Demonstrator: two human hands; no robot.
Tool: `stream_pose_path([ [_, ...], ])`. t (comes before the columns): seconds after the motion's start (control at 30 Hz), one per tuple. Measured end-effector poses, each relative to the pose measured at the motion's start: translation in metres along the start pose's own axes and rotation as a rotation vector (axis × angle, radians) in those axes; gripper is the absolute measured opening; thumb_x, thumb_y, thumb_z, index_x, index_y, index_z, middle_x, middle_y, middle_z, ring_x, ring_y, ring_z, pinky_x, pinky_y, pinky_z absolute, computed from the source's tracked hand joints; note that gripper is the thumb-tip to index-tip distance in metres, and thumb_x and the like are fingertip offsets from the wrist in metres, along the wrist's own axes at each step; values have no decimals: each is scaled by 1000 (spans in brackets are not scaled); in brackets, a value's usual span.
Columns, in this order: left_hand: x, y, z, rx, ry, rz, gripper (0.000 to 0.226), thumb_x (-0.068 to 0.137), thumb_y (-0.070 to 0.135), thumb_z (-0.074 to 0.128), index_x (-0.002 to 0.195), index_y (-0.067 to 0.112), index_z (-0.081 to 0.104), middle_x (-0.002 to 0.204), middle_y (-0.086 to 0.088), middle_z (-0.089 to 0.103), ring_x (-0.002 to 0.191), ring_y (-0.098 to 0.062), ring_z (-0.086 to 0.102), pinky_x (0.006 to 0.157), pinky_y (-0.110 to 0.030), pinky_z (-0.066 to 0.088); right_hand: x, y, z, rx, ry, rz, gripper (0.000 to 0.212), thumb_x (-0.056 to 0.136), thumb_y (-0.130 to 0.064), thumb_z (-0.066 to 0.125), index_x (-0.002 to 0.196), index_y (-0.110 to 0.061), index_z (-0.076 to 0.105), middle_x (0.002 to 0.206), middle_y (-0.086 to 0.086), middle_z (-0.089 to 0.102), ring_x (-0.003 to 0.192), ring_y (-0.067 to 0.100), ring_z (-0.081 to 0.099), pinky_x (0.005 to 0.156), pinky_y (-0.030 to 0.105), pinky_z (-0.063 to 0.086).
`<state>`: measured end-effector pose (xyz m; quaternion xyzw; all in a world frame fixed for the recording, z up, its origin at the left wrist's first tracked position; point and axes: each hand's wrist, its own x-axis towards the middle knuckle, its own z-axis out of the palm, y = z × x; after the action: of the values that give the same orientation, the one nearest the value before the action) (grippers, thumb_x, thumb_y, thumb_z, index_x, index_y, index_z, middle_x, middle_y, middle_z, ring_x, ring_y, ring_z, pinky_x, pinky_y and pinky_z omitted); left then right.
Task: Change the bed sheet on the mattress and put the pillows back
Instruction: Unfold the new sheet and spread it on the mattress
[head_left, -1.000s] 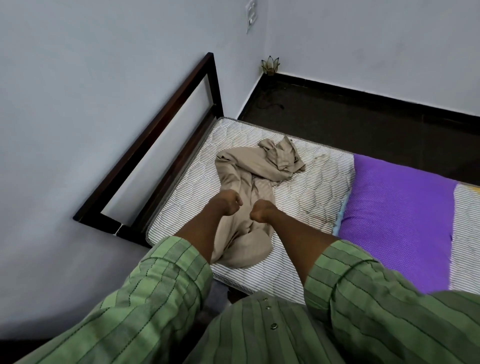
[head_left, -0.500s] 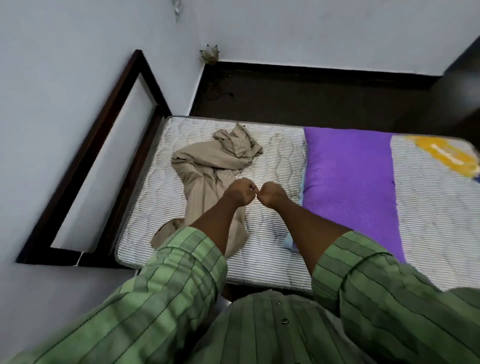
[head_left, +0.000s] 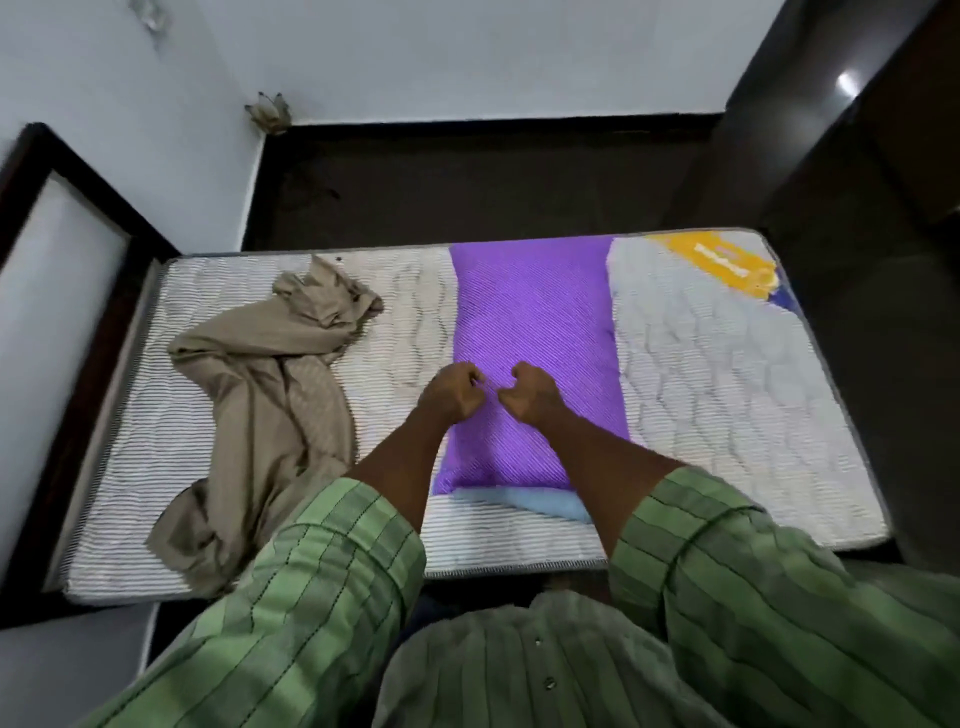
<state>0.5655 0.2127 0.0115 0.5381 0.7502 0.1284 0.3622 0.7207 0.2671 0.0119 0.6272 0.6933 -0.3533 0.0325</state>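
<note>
A bare quilted white mattress (head_left: 727, 415) lies on a dark bed frame. Across its middle lies a purple pillow (head_left: 535, 312), with a light blue edge (head_left: 540, 503) showing at its near end. A crumpled beige sheet (head_left: 270, 395) is heaped on the left part of the mattress. My left hand (head_left: 451, 395) and my right hand (head_left: 530, 396) are side by side over the near half of the purple pillow. Both have their fingers curled into fists and nothing shows inside them. I cannot tell whether they touch the pillow.
The dark wooden headboard (head_left: 62, 171) stands at the left against the white wall. Dark floor (head_left: 467, 187) runs beyond the bed, with a small lotus-shaped ornament (head_left: 270, 111) in the corner. A dark cabinet (head_left: 857, 156) stands at the right. An orange label (head_left: 722, 262) marks the mattress's far right corner.
My view has swung right along the bed. Both fists have moved from over the beige sheet to over the purple pillow, staying close together.
</note>
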Motion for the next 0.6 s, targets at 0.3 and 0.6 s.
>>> stream_pose_path([
  [0.3,96,24,31,111,-178,2,82,67,69,58,134,22,59,147,-9,52,137,-29,48,113,-42,40,67,66,-29,-8,135,69,108,86,-57,71,164,-27,3,171,14,-2,156,36,5,114,67,25],
  [0.6,189,-74,106,-396,-46,-398,169,23,93,79,160,27,6,163,-13,25,146,-33,38,116,-59,36,171,165,39,504,107,531,184,5,-91,77,157,-33,-8,164,9,29,147,35,36,118,58,34],
])
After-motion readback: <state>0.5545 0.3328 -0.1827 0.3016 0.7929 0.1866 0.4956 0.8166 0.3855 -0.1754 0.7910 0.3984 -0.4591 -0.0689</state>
